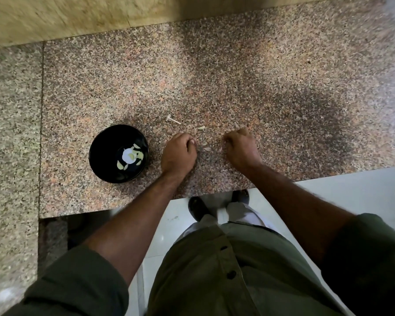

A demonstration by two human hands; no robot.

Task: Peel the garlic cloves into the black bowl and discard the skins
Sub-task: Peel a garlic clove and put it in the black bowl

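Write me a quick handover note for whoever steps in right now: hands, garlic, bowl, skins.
Left hand: fingers curled, on the counter; whether it holds anything is hidden.
Right hand: the same.
Black bowl, left of both hands, holds peeled cloves.
Skin scraps lie between the hands, another scrap and the garlic stem just beyond.
Left: gather and discard the skins.

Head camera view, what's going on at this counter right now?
A person stands at a granite counter peeling garlic. Peeled cloves already lie in the black bowl, which sits to the left of both hands. The left hand and right hand rest curled on the counter with scraps of skin between them; whether either holds anything cannot be told. A bare garlic stem lies just beyond.
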